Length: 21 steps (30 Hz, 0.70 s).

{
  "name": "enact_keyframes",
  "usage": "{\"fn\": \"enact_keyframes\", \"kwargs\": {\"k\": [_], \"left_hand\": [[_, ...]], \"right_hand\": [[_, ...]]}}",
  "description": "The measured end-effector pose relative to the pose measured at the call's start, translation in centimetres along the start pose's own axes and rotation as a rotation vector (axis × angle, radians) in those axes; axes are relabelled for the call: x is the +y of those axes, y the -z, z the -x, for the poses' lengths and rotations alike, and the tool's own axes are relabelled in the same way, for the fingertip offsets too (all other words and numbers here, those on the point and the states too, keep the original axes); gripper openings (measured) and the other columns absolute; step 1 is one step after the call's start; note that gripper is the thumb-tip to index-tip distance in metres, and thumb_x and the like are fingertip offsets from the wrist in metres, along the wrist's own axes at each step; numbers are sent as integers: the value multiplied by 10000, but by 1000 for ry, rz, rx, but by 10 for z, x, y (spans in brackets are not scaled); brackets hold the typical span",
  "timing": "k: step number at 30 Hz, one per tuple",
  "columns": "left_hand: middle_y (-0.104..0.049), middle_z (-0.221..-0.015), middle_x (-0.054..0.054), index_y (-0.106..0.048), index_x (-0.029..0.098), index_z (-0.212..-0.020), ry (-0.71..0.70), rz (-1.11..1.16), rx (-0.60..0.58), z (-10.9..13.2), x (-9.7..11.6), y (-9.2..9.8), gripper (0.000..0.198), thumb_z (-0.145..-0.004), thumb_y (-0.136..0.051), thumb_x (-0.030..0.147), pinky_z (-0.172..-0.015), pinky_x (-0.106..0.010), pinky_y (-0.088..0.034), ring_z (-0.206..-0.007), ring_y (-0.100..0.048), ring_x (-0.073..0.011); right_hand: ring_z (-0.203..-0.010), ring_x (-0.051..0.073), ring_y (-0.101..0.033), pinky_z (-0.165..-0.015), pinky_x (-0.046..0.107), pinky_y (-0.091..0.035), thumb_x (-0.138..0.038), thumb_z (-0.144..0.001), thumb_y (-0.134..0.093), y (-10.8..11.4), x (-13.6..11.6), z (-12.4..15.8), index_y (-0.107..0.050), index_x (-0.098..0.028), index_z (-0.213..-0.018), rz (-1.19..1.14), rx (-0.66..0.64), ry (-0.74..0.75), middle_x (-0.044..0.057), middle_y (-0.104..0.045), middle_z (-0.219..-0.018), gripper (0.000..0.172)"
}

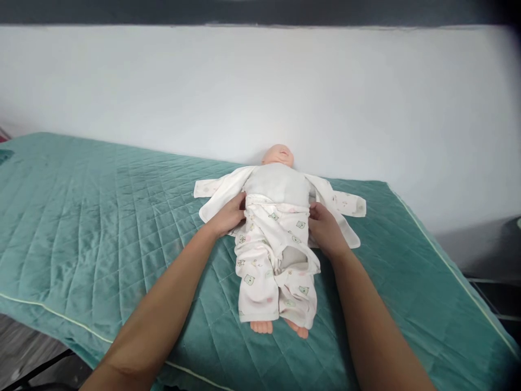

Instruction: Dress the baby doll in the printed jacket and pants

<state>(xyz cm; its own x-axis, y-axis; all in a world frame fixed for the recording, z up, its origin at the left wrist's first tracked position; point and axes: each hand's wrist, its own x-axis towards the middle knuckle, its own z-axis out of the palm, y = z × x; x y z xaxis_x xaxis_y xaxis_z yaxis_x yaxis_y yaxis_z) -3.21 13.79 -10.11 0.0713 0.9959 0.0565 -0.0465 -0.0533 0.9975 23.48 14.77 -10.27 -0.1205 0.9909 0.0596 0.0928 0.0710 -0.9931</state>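
A baby doll lies on its back, head toward the wall and feet toward me. White baby pants with green animal prints cover its legs up to the waist, and a gap in the crotch shows grey cloth. Spread open beneath the doll is a white baby jacket, sleeves out to both sides. My left hand grips the waistband at the doll's side, fingertips partly hidden. On the opposite side, my right hand is closed on the waistband edge, its fingers partly tucked behind the cloth.
Under the doll is a green quilted cover with pale piping along its edges. A white wall rises directly behind the bed. Dark floor and a black metal bar show at lower left.
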Motion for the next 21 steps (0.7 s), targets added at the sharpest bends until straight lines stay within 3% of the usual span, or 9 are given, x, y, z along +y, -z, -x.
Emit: {"fn": "enact_keyframes", "kwargs": {"k": [8,15,21], "left_hand": [[-744,-1091,-74,-693,225,-1148,60,170,-149,-2,-6,-1,419,-731,-689,178,-954,-418,-518,-1083,-669,-267],[-764,-1040,-65,-710,208,-1090,126,306,-76,-1,-1,-8,384,-711,-702,150,-963,-424,-530,-1047,-692,-263],[-777,-985,-75,-724,167,-1031,207,447,-16,-4,3,-10,389,-646,-715,112,-1009,-445,-522,-1034,-712,-276]], "right_hand": [[-857,242,-705,-718,367,-575,-266,-686,-746,1,4,-3,-599,-252,-996,46,116,-51,48,-750,-997,343],[-898,238,-708,-760,366,-574,-256,-717,-718,-3,-4,1,-662,-239,-988,-66,-19,-79,36,-765,-1009,277],[-973,266,-706,-843,403,-578,-276,-733,-700,-6,-4,1,-708,-241,-1030,-49,64,-22,31,-778,-1025,300]]}}
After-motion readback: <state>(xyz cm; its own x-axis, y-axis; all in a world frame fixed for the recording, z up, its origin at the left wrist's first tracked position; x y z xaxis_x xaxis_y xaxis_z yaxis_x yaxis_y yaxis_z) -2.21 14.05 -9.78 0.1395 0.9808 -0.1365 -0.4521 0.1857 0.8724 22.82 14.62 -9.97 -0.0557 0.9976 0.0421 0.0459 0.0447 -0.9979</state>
